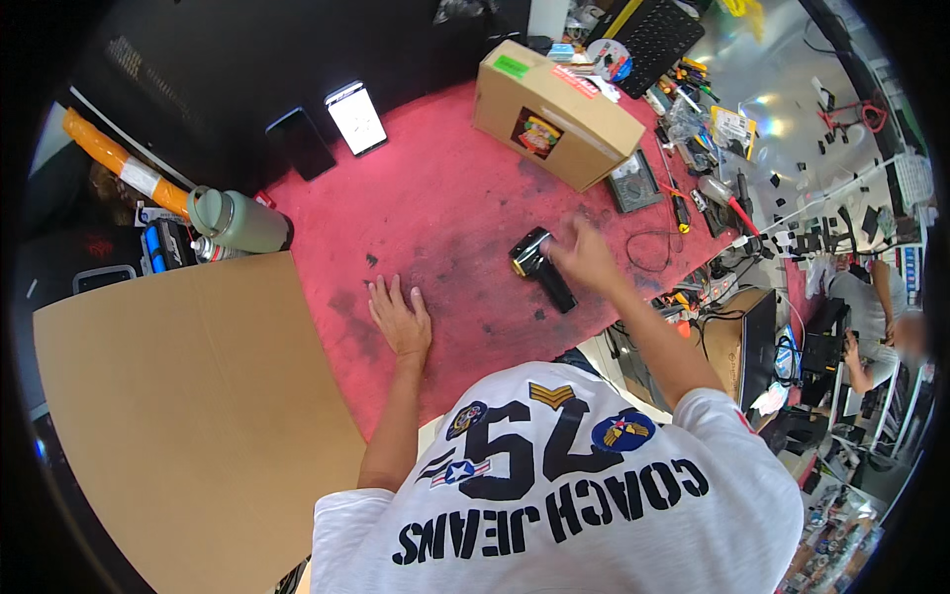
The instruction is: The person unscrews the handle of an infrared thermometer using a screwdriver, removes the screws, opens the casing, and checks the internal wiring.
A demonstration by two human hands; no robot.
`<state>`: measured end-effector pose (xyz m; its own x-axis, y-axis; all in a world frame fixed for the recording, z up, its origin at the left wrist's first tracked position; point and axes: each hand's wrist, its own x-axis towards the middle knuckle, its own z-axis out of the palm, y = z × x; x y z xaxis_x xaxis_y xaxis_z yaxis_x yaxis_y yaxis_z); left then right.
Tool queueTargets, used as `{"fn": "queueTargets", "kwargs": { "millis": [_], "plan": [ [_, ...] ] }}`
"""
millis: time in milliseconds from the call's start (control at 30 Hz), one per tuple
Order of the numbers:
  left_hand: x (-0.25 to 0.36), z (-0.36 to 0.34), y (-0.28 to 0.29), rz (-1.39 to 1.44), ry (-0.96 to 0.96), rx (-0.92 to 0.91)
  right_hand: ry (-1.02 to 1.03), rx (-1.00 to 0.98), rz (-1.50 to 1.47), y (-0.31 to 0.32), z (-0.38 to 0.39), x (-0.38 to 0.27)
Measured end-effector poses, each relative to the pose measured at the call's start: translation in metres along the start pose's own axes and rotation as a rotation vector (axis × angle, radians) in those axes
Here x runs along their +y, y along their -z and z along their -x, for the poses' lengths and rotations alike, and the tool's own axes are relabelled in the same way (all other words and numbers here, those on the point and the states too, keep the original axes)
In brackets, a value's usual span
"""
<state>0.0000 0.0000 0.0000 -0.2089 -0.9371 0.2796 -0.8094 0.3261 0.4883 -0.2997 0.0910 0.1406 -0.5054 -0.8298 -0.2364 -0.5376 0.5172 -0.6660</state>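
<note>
Two hands work over a red mat (pixel 445 228) that is scuffed with dark stains. The left hand (pixel 400 319) lies flat on the mat, palm down, fingers spread and holding nothing. The right hand (pixel 584 255) reaches out to a small black device (pixel 541 265) with a yellow patch at its upper end; the fingers blur where they meet the device's top end, so I cannot tell whether they grip it or only touch it. The device lies on the mat near its right edge, tilted from upper left to lower right, well apart from the left hand.

Step in hand, as I judge it: taking hold of the black device, with the left hand bracing on the mat. The next move would call for a firm close of the right fingers around the narrow body, and care with the thin black wire loop (pixel 648 252) lying just to the right.

Around it: a cardboard box (pixel 554 114) farther up the mat, a grey meter (pixel 633 183) beside the box, a flat cardboard sheet (pixel 188 396) on the left, a green flask (pixel 237 220) lying on its side above the sheet, and two phones (pixel 332 129), one lit and one dark. Small tools crowd the far right.
</note>
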Motion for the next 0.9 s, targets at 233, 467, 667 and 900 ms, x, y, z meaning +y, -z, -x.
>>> {"fn": "queueTargets", "kwargs": {
  "millis": [233,467,667,900],
  "plan": [
    [0.051,0.062,0.053,0.155,0.142,-0.118,0.092,-0.027,0.274,-0.051,0.107,0.078],
    [0.139,0.106,0.02,1.111,0.849,-0.83,-0.059,-0.312,-0.035,-0.065,0.1,0.052],
    [0.173,0.103,-0.009,1.149,1.044,-0.749,0.328,-0.279,-0.176,-0.023,0.093,0.094],
    [0.168,0.105,0.013,1.12,1.062,-0.679,-0.071,0.689,-0.067,0.095,0.04,0.28]
  ]
}}
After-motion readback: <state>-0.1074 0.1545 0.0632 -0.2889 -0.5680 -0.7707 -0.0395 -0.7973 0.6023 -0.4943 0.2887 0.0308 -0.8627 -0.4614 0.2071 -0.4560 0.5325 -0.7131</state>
